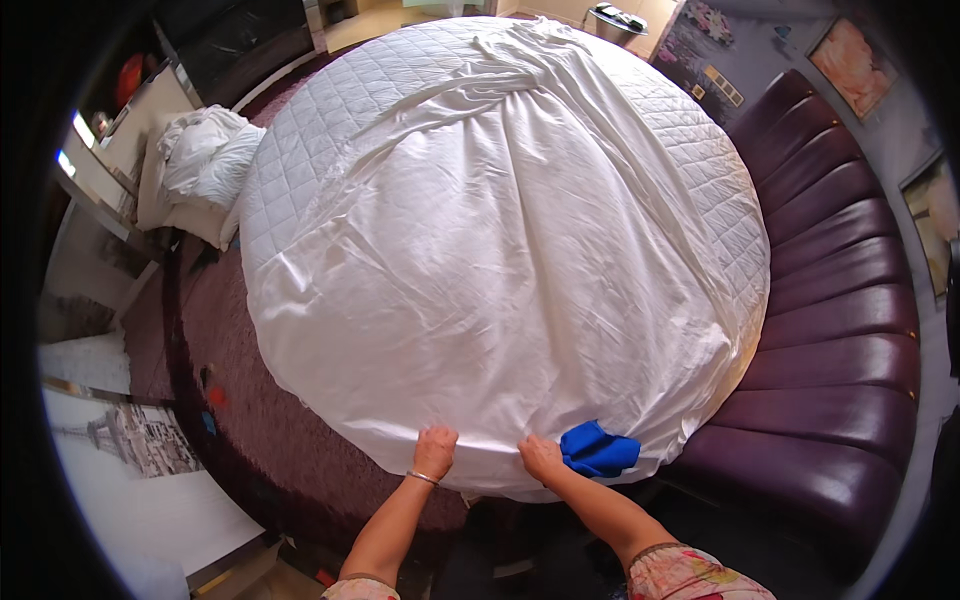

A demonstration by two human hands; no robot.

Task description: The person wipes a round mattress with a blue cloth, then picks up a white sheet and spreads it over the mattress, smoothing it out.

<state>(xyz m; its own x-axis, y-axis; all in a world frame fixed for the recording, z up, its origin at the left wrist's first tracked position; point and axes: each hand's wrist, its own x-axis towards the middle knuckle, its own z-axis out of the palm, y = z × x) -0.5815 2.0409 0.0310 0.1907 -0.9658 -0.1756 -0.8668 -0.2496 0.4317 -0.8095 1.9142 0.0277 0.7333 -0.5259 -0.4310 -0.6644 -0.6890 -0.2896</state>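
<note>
A white sheet lies over the near and middle part of a round bed, with long folds running away from me and a bunched, twisted part toward the far side. At the bed's near edge my left hand, with a bracelet at the wrist, is closed on the sheet. My right hand grips the same edge a little to the right, its fingers curled into the fabric. Just right of that hand a crumpled blue cloth rests on the sheet. Beyond the sheet shows the white quilted mattress cover.
A purple padded headboard curves along the bed's right side. To the left, white bedding is heaped on a seat. Purple carpet covers the floor there. A small table stands beyond the bed.
</note>
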